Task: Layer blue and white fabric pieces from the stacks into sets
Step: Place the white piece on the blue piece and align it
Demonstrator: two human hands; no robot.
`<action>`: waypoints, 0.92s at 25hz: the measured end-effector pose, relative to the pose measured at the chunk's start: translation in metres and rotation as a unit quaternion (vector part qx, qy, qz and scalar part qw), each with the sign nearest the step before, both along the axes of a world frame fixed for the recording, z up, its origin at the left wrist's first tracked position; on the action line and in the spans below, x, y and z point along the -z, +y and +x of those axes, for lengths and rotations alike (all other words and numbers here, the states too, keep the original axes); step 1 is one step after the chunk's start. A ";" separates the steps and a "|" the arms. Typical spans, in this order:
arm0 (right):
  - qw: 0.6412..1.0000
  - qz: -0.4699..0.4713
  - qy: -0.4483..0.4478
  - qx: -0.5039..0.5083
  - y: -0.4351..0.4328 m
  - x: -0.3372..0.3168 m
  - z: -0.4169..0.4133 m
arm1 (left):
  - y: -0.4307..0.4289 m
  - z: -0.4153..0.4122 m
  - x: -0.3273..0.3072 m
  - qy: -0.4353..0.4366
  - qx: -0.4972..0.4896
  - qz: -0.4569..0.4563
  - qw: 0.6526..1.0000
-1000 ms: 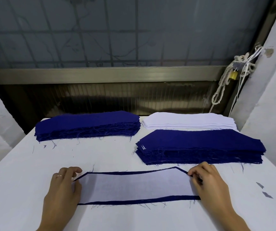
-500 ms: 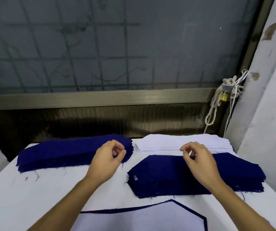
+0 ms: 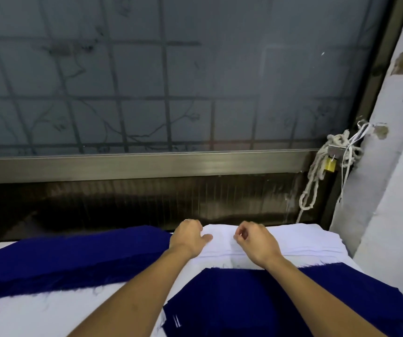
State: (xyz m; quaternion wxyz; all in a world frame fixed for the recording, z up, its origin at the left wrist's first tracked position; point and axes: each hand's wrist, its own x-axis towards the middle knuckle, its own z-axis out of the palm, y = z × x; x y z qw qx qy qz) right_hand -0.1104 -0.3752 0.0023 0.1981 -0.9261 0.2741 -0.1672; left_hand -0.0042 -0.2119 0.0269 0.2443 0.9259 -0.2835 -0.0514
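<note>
A stack of white fabric pieces [image 3: 305,242] lies at the far right of the table. My left hand [image 3: 188,237] rests on its left end, fingers curled over the far edge and thumb flat on the top piece. My right hand [image 3: 256,242] hovers at the middle of the same stack with fingers curled and thumb close to the forefinger; whether it pinches cloth is unclear. One stack of blue pieces [image 3: 74,259] lies at the far left. Another blue stack [image 3: 244,300] sits nearer me, under my forearms.
The white-covered table [image 3: 37,310] ends at a dark metal shutter and a frosted window. A rope with a brass padlock [image 3: 330,164] hangs at the back right. A white wall [image 3: 390,215] runs close along the right side.
Both hands left the layered blue-and-white set near me and reached forward to the white stack. The view tilted up, so that set has dropped out of sight.
</note>
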 end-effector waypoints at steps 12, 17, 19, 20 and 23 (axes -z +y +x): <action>0.996 -0.089 0.015 -0.024 -0.010 0.027 0.022 | -0.013 0.007 0.024 -0.105 0.117 0.088 0.984; 0.997 -0.035 0.021 -0.070 -0.013 0.016 0.026 | -0.012 0.009 0.022 -0.028 0.164 0.015 0.986; 0.996 -0.026 0.027 -0.084 -0.013 0.011 0.028 | -0.014 0.010 0.024 0.042 0.158 -0.038 0.986; 0.996 -0.026 0.026 -0.087 -0.013 0.009 0.028 | -0.014 0.011 0.025 0.063 0.154 -0.051 0.985; 0.995 -0.011 0.004 -0.094 -0.013 0.007 0.029 | -0.017 0.010 0.028 0.058 0.133 -0.091 0.985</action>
